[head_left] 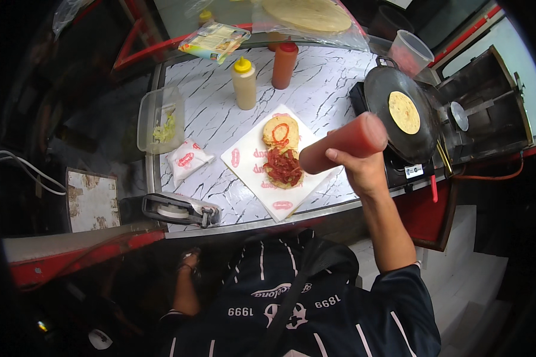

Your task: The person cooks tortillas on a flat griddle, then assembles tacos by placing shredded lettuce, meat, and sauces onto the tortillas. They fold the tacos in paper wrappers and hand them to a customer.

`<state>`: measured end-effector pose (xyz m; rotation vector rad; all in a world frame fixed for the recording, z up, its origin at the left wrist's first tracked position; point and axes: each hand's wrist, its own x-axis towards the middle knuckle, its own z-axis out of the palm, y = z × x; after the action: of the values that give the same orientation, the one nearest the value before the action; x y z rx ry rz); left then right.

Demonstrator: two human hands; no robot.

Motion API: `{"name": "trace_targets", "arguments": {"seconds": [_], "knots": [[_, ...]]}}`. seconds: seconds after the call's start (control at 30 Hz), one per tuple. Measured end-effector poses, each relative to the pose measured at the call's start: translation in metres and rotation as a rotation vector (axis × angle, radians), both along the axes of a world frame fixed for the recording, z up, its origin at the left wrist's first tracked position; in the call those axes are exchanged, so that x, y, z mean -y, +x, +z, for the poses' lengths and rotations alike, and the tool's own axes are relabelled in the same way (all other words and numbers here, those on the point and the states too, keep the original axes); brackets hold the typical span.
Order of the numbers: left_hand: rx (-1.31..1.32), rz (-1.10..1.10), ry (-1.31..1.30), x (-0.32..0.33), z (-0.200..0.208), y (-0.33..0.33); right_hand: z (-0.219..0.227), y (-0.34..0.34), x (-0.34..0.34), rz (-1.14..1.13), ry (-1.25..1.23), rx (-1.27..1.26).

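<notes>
With our right hand point(363, 169) we are gripping a red sauce bottle point(343, 141), the fingers curling around it and the thumb lying along its near side. We are holding it steeply tilted, base up, its lower end by the right edge of an open bun. That end's tip is hiding from us, so we cannot tell whether it is touching the filling point(284, 166). Our left hand point(190, 259) is hanging below the counter's edge in dim light; we cannot tell how far open it is.

The bun's upper half point(272, 126) is carrying a ring of red sauce, while the other half is lying under reddish strips, both on a white printed paper sheet point(250, 175). Our bottle and hand are covering the sheet's right side.

Beyond, a yellow-capped squeeze bottle point(245, 86) and a red-capped bottle point(284, 66) are standing upright. To the left we are seeing a clear container point(146, 128) holding shredded greens, a white paper packet point(187, 162) and a tape dispenser point(181, 210). To the right, a flatbread point(404, 112) is lying on a black griddle point(375, 95).
</notes>
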<state>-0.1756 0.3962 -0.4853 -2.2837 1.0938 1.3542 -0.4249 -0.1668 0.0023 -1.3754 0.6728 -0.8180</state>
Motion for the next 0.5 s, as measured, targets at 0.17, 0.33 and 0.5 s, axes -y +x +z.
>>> {"name": "trace_targets", "arguments": {"seconds": [0.17, 0.33, 0.5], "knots": [[-0.002, 0.324, -0.252, -0.003, -0.002, -0.009, 0.060, 0.017, 0.035, 0.169, -0.140, 0.149], [-0.185, 1.186, -0.110, -0.016, 0.005, -0.029, -0.053, 0.060, 0.072, 0.015, 0.368, 0.240], [-0.114, 0.940, -0.237, -0.045, 0.023, -0.054, -0.100, 0.121, 0.153, 0.106, 0.864, 0.509]]}}
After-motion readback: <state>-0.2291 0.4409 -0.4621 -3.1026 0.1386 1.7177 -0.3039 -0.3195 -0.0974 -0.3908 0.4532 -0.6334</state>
